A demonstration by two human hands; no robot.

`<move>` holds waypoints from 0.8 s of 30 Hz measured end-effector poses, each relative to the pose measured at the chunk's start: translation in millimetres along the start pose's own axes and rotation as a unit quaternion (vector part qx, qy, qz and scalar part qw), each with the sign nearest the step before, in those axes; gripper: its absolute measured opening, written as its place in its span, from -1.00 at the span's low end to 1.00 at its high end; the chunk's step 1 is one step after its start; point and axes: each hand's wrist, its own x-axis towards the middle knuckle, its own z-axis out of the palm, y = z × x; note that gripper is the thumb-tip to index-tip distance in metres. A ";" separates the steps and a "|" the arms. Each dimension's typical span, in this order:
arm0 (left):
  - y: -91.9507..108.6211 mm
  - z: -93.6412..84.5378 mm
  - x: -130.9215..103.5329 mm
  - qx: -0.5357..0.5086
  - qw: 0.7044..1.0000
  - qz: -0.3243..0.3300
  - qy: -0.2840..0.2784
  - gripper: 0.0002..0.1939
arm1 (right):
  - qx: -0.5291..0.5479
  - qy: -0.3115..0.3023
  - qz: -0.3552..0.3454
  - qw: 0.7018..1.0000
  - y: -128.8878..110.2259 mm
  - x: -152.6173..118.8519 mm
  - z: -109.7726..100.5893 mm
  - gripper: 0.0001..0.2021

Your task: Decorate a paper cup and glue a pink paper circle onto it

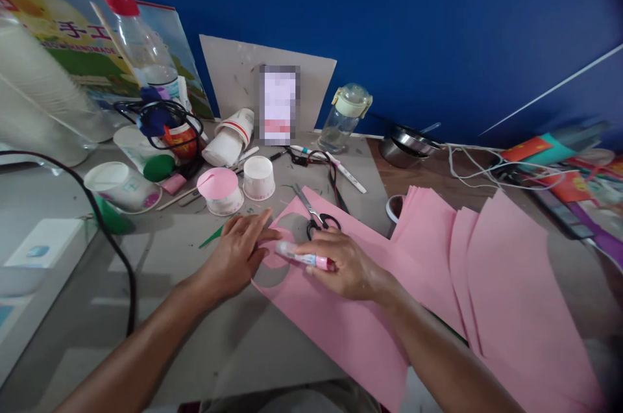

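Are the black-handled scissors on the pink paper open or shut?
Shut: the black-handled scissors lie flat on the pink paper sheet, blades together in one line.

both forearms reach forward, hands close together; left hand (pixel 237 250) lies flat, palm down, right hand (pixel 341 263) curled in a closed grip.

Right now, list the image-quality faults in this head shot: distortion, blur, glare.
Head view: wide-angle bending curves the white wall line and stretches the stacked cups at left; a pixelated block hides the propped phone; right edge smears and darkens; soft glare on the grey table; hands and glue stick stay sharp.
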 end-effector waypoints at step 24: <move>-0.1 0.6 -0.8 -0.006 1.000 -0.011 -0.002 -0.25 | 0.056 -0.035 0.005 0.998 0.6 2.9 3.9 -0.63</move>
